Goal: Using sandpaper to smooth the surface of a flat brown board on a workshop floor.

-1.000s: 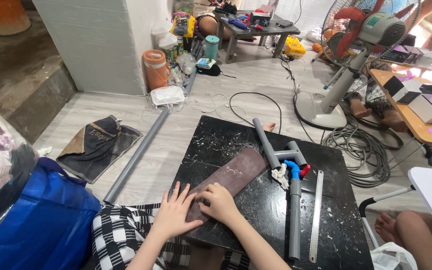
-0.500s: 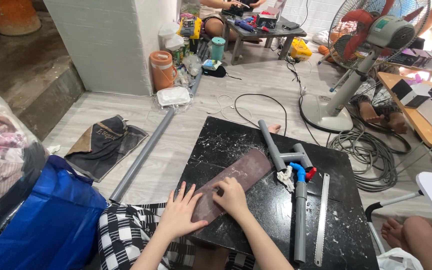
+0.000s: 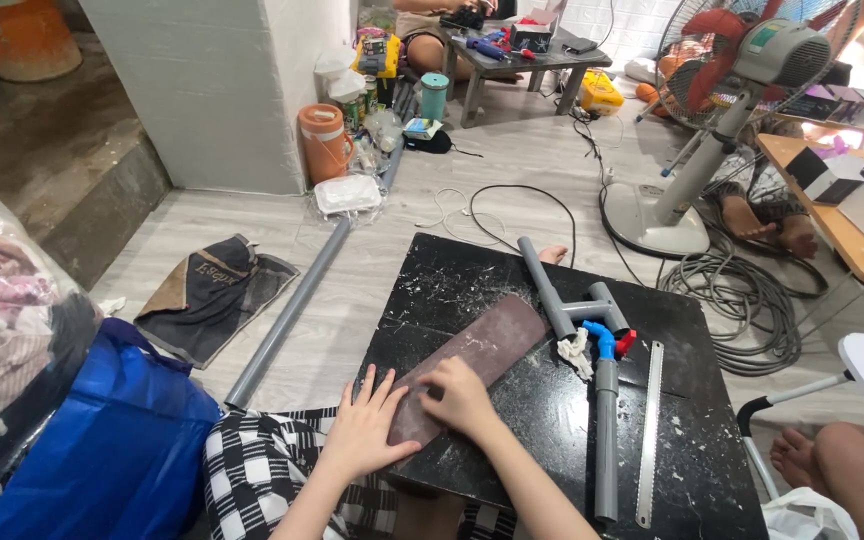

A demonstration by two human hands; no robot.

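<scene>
Sandpaper strip (image 3: 467,360), brownish, lying aslant on my black worktop (image 3: 552,420): left hand (image 3: 364,430) spread flat pinning its near end, right hand (image 3: 462,395) fingers curled, pressing mid-sheet; smoothing step, I judge; next needs steady pressure.

I see a glossy black board (image 3: 542,420), scuffed and flecked white. The brownish sheet (image 3: 472,355) on it looks matt and gritty, like sandpaper. The grey pipe assembly (image 3: 592,350) reads as smooth matt plastic; the ruler (image 3: 648,430) as dull metal.
</scene>
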